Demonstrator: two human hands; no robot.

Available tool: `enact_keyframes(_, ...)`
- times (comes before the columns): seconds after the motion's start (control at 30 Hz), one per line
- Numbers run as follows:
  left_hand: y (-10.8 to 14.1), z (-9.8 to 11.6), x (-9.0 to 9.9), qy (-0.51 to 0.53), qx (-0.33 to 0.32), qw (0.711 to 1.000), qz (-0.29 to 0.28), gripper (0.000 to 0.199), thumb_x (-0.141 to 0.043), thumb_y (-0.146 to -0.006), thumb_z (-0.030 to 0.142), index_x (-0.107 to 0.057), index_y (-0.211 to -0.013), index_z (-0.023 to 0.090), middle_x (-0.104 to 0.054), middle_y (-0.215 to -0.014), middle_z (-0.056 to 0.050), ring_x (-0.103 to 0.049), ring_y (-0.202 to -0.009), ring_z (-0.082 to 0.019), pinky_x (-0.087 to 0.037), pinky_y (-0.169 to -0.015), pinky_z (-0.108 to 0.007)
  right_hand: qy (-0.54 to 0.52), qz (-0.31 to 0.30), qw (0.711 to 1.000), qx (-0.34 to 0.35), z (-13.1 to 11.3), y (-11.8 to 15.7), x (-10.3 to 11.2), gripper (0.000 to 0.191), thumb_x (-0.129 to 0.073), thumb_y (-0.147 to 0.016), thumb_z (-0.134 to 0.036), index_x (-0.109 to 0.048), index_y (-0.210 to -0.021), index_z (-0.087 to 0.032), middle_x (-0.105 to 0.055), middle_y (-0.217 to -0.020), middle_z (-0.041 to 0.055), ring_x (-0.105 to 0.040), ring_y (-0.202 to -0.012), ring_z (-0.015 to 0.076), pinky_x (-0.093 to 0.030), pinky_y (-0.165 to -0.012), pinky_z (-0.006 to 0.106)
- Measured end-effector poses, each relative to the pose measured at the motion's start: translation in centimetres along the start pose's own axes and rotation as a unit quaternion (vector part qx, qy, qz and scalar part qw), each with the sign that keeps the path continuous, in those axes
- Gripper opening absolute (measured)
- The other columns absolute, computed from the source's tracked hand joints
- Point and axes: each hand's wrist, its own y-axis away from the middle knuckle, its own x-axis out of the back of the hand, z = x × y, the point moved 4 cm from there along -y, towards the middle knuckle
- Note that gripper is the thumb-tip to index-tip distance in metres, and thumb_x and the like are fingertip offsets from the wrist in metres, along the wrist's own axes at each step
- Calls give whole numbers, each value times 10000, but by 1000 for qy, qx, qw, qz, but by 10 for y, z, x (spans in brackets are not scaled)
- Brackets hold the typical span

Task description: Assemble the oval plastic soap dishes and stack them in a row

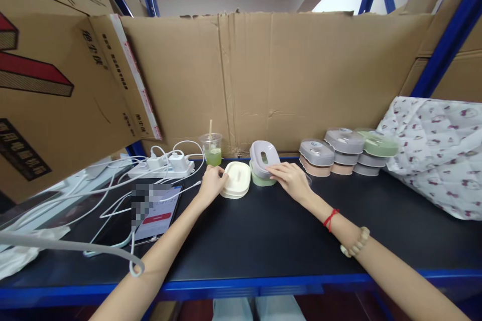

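Observation:
A cream, rounded-square lidded container (237, 176) lies flat on the black tabletop, and the curled fingers of my left hand (213, 183) close on its left edge. To its right, a lilac lid (259, 149) with an oval slot rests tilted over a pale green box (262, 180). My right hand (291, 178) holds the lilac lid at its lower right edge, fingers on top; the thumb is mostly hidden. Part of a clear round rim shows behind the right hand, too covered to name.
Stacked oval containers (316, 153) in lilac, peach and green stand right, beside a patterned white bag (437, 155). A cup of green drink (213, 153) stands behind my left hand. A power strip (161, 168), white cables and a phone (161, 210) lie left. Cardboard (271, 75) walls the back.

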Motion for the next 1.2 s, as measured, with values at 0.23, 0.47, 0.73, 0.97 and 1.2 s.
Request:
enact_keyframes(0.23,0,3,2,184,22,983,17,260,-562,-695,42,-543,-943,119,-550,-606,39,-445,-378,-139,-314,-416,-208,-9,62,998,15,-12,-8,13,323,-378,-996,-264,-650,-995,-90,-687,-937,56,-583,-785,166,-402,-612,306)
enact_keyframes(0.47,15,16,-7,389,47,920,-7,255,-522,-634,249,-533,-852,117,-412,-482,74,-343,-390,-106,-243,-409,-176,-31,80,996,24,-24,-16,22,285,-397,-990,-230,-642,-1024,-88,-677,-955,79,-577,-809,176,-411,-634,308)
enact_keyframes(0.73,28,30,-17,551,60,830,-59,215,-484,-677,375,-438,-724,170,-493,-639,7,-537,-628,-155,-444,-564,-191,-75,51,994,66,-37,-17,19,275,-385,-996,-203,-637,-1069,-121,-670,-959,75,-584,-850,172,-450,-705,304)
enact_keyframes(0.97,34,32,-21,622,70,774,-94,439,-718,-643,340,-469,-950,147,-595,-907,-77,-580,-894,-268,-514,-646,-265,-66,43,991,106,-45,-22,25,369,-276,-997,-87,-639,-1029,-144,-669,-997,54,-578,-942,170,-441,-740,302)
enact_keyframes(1.2,33,33,-18,583,-25,809,-65,536,-756,-514,350,-549,-961,139,-619,-891,-62,-589,-862,-278,-507,-618,-244,-219,111,955,-169,-28,-13,16,509,-516,-893,-431,-420,-1329,-185,-440,-1307,169,-441,-1200,270,-452,-900,435)
